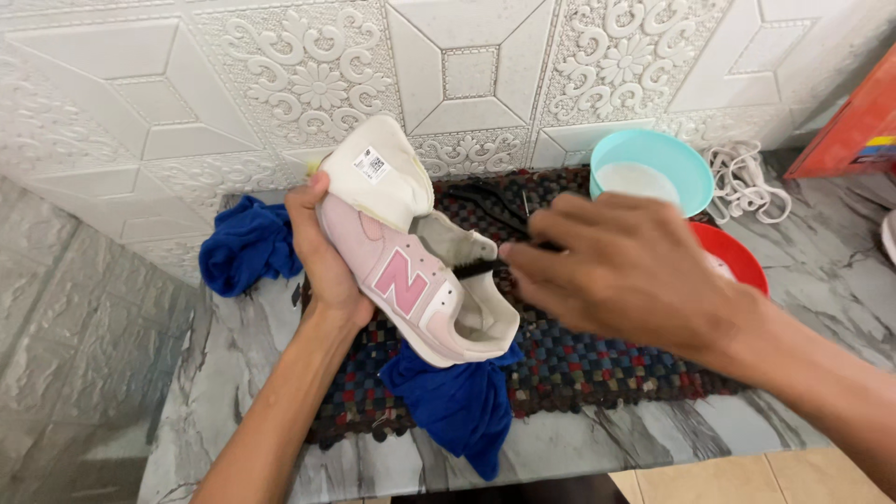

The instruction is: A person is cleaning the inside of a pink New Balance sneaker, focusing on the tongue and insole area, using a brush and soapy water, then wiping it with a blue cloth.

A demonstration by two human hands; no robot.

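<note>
Head view: marble counter (821, 280) w/ woven mat (579, 364) near front edge, open room at L. Pink sneaker (420, 289) held tilted above mat, L hand (322, 252) clamped on heel. R hand (625, 271) pinches black brush (476, 269) at shoe opening. Teal bowl (653, 159) by wall.

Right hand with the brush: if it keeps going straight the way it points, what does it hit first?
The right hand points left; its brush bristles seem already at the pink shoe, likely inside the opening, though depth is unclear.
</note>
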